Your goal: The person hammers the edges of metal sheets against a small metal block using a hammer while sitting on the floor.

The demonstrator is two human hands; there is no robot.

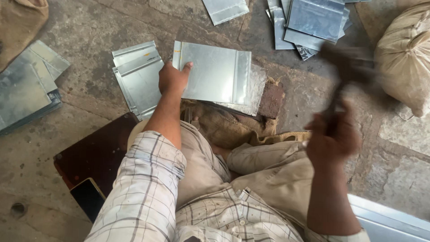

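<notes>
Galvanised sheet, grey and dull-shining, is the stuff of this moment: the left hand [172, 79] pinches the folded metal panel [215, 76] by its near-left edge, thumb on top, fingers hidden beneath. The panel rests flat on a second sheet over a burlap pad [233, 127] just in front of the person's knees. To the right of the panel, the right hand [333, 136] is closed round the handle of a hammer [351, 65], raised and blurred, its head above and well apart from the panel's right fold.

Judging by this, a good stroke wants the panel pressed still against the pad, the thumb kept clear of the fold line, and the hammer face landing flat along the seam and not on its corner.

Left of the panel lies a stack of folded panels [136, 76]; beyond its far-right corner, another pile of sheets [313, 22].
</notes>
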